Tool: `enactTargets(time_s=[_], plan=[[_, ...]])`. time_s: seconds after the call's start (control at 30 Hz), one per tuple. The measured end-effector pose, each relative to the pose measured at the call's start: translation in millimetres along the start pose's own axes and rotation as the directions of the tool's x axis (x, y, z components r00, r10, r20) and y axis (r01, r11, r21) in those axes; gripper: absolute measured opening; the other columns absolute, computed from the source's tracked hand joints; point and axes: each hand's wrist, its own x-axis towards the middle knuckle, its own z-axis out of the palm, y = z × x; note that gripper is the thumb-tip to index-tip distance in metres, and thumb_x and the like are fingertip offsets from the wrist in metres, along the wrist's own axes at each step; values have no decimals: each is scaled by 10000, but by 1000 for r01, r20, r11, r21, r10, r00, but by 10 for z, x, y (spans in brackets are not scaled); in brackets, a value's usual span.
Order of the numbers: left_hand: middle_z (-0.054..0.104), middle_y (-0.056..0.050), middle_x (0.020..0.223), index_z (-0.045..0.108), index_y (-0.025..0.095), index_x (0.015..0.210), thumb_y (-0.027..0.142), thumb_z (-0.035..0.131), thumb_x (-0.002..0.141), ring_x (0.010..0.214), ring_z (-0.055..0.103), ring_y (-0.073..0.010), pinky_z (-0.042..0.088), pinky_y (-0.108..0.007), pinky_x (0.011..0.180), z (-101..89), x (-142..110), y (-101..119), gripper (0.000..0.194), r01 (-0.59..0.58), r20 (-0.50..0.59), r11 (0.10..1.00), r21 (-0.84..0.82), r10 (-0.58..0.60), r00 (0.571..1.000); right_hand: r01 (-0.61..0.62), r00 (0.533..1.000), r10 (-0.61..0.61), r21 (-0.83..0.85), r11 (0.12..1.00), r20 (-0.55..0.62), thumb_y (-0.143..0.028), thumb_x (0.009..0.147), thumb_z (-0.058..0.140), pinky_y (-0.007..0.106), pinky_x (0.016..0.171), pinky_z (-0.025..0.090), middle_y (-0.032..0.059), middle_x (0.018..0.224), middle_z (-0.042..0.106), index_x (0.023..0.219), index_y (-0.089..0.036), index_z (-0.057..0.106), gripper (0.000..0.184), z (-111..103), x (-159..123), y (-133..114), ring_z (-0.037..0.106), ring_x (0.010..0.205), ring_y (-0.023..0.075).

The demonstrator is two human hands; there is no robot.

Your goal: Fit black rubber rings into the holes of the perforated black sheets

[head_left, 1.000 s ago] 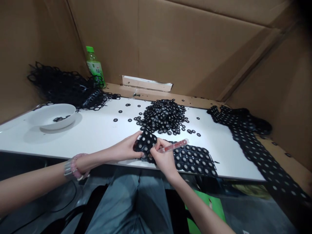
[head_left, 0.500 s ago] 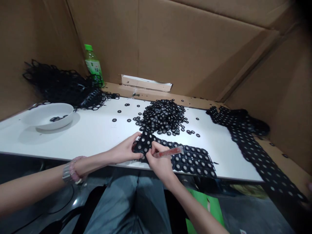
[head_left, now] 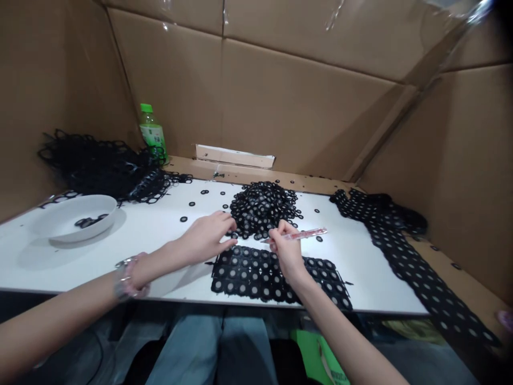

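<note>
My left hand point(head_left: 206, 238) rests on the white table with its fingers curled together, the tips at the lower edge of a heap of small black rubber rings with grey centres point(head_left: 260, 208). My right hand point(head_left: 286, 251) grips a slim translucent red tool point(head_left: 306, 233), its tip hidden near my fingers. Below both hands, a flat black sheet of joined rings point(head_left: 256, 278) lies on the table, untouched. Whether my left fingers hold a ring is hidden.
A black perforated strip point(head_left: 412, 267) runs along the table's right side and over its edge. A white bowl point(head_left: 72, 216) holding some black pieces stands at left, behind it a black tangle of webbing point(head_left: 96, 166) and a green-capped bottle point(head_left: 150, 131). Cardboard walls surround the table.
Both hands have let go of the sheet's corner and moved up toward the heap. The sheet now lies flat. The view has tilted upward, so the table sits lower in the picture.
</note>
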Motion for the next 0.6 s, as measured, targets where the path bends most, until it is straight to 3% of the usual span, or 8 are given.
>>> enactTargets(time_s=[0.13,0.33,0.43,0.6], plan=[[593,-63,916,559,177,892,321,523,798,883,535,-224,406,-296,716,210,210,85,175,-128,70,992,-16,128,989,-20,1000,18,-85,996,-23,-270,687,600,173,345,183,-102,389,372,540,-208,341,304,1,96,160,313,337,51],[585,-51,791,561,177,847,300,545,760,754,541,-208,384,-288,644,338,245,90,151,-103,113,988,-114,116,987,-126,991,124,-33,992,-38,-454,741,574,156,331,224,-72,414,485,614,-202,404,330,27,28,165,376,312,52],[566,-47,756,556,174,789,282,538,759,748,527,-211,372,-292,644,327,251,56,114,-101,150,983,-151,124,981,-120,993,119,-58,991,-25,-412,726,611,152,341,235,-64,419,496,591,-196,393,335,44,12,107,396,322,49],[557,-29,802,556,185,783,325,474,837,807,495,-201,345,-286,694,360,280,-25,171,-121,186,956,-268,175,967,-77,995,92,-250,965,48,-276,692,608,169,337,263,-77,394,450,540,-209,347,310,32,-1,127,390,321,64]])
